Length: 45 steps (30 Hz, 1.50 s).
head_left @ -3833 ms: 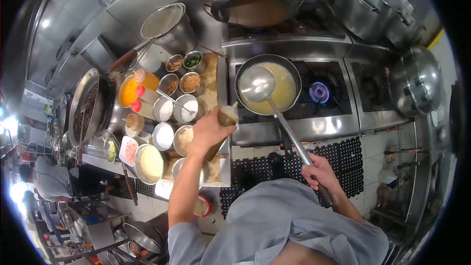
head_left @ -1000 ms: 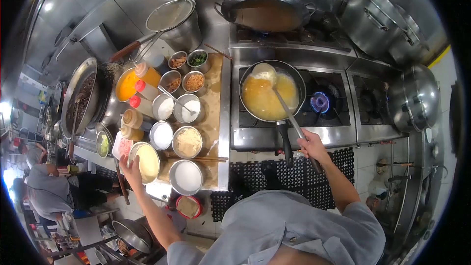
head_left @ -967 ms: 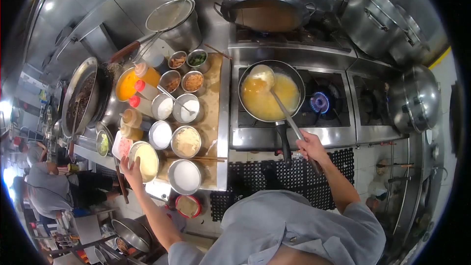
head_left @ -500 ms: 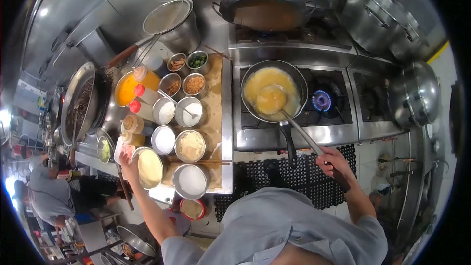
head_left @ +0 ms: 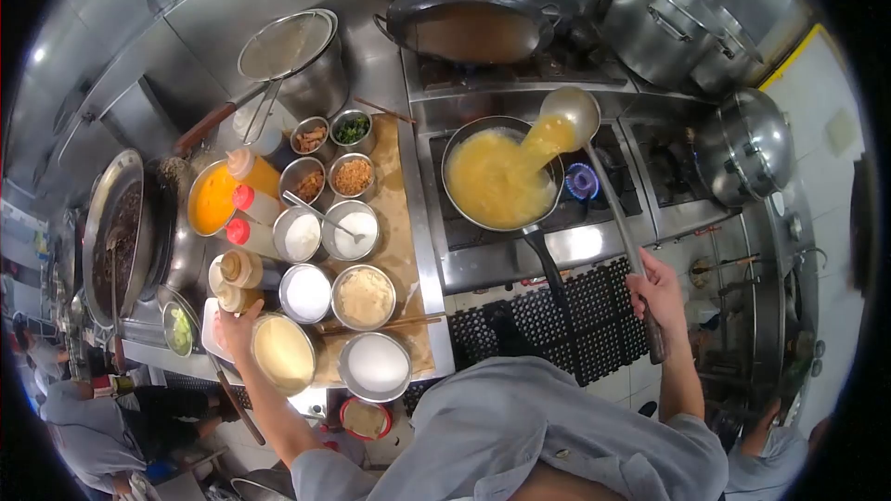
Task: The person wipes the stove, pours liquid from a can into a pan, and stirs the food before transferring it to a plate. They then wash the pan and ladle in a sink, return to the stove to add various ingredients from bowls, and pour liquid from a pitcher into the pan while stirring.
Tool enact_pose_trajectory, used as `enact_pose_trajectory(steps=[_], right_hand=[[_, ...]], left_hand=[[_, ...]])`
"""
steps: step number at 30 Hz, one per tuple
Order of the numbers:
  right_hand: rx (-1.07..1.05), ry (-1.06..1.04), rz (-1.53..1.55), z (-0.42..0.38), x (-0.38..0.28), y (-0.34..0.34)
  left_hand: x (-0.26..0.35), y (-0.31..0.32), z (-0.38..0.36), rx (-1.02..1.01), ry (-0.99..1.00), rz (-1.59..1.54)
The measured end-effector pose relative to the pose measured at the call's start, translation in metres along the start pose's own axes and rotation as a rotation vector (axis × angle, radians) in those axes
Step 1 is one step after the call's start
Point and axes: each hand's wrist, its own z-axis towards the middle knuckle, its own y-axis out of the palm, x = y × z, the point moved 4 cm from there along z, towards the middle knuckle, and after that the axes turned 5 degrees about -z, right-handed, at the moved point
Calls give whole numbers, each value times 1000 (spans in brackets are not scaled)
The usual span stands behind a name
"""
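Over on the far left sits a big dark wok [head_left: 116,227] of brown food, and beside it the prep counter [head_left: 408,223] crowded with steel bowls of seasoning. The cook's left hand [head_left: 237,323] rests at the rim of the bowl of pale batter [head_left: 283,353], fingers curled on its edge much as they were a second ago; whether they truly grip it or only steady it, I cannot tell. Moving right, the frying pan [head_left: 501,176] of yellow liquid sits on its burner, next to a blue flame [head_left: 581,182]. What has changed is the ladle [head_left: 570,111]: half a second back its bowl was down in the pan, and now it is raised above the far rim and tipped, a yellow stream falling back in. The right hand [head_left: 657,288] is wrapped tight around the ladle's long handle, well back from the stove.
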Motion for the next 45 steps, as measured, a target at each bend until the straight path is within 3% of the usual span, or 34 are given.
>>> enact_pose_trajectory(steps=[5, 9, 10, 13, 15, 17, 19, 21, 22, 23, 24, 25, 26, 27, 29, 34, 39, 42, 43, 45], right_hand=[[190, -322, -44, -8, 33, 46], [234, -291, -308, 19, 102, 57], [184, -329, -459, 25, 105, 55], [111, -243, -409, 12, 79, 59], [167, -332, -391, 17, 100, 62], [220, -405, -368, 15, 109, 58], [65, -176, -402, 30, 112, 43], [22, -205, -389, 32, 116, 34], [-67, -64, -192, 28, 101, 31], [-159, 77, 3, 23, 88, 31], [-173, 73, 89, 19, 76, 30], [-185, 72, 89, 17, 72, 25], [-223, 92, 125, 15, 70, 21], [-262, 113, 159, 15, 69, 17], [-308, 115, 179, 18, 67, 8], [-434, 143, 247, 29, 74, -4], [-469, 127, 223, 45, 85, -13], [-434, 98, 67, 58, 97, -17], [-449, 99, 58, 63, 107, -14], [-242, -154, -440, 77, 120, -14]], left_hand=[[-1, 5, 4, 19, 11, -188], [-24, -1, 11, 176, -109, -269], [-36, -11, 14, 279, -111, -448], [-47, -54, 9, 509, 24, -874], [-13, -95, -17, 519, 26, -1038], [-16, -122, -24, 527, 76, -1079], [-5, -131, -38, 454, 17, -1105], [43, -119, -64, 363, 103, -965], [99, -107, -92, 320, 45, -771], [134, -89, -107, 240, 108, -623], [162, -69, -111, 26, 123, -444], [207, -40, -127, -145, 150, -537], [235, -13, -137, -191, 136, -405], [247, 23, -135, -223, 510, -329], [290, 71, -154, -309, 447, 28], [350, 158, -169, -452, 500, 415], [347, 199, -163, -379, 532, 465], [349, 184, -167, -356, 493, 410], [348, 174, -168, -372, 458, 265], [336, 154, -161, -406, 379, -90]])
